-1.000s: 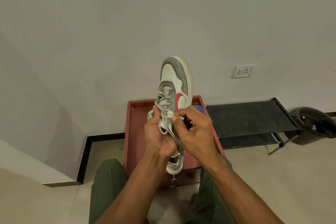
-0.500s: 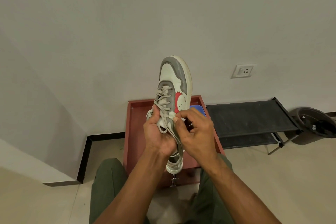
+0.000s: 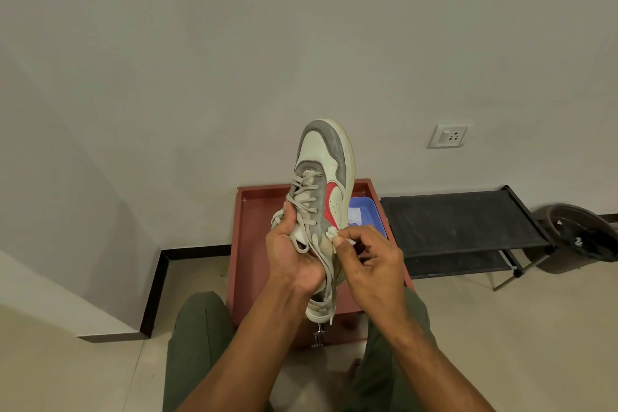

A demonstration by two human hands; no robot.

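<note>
- The sneaker (image 3: 326, 157) is held up in the air in front of the person, above the red-brown table (image 3: 254, 244). Its toe points up and away and its heel is down near the knees.
- It is white and grey with a red mark on its right side, and its laces (image 3: 306, 201) hang loose, one end trailing down past the heel.
- The left hand (image 3: 294, 257) grips the sneaker from the left around its middle, with the thumb lying over the laces and the tongue.
- The right hand (image 3: 371, 261) pinches a small white wad (image 3: 331, 233) between thumb and forefinger and presses it against the sneaker's right side, just below the red mark.
- The two hands are close together, one on each side of the sneaker.
- A blue tray (image 3: 366, 211) lies on the far right part of the table, partly hidden behind the sneaker.
- A black rack (image 3: 458, 221) stands on the floor to the right of the table, with a dark bin (image 3: 575, 227) beyond it.
- A wall socket (image 3: 449, 135) sits on the wall above the rack.
</note>
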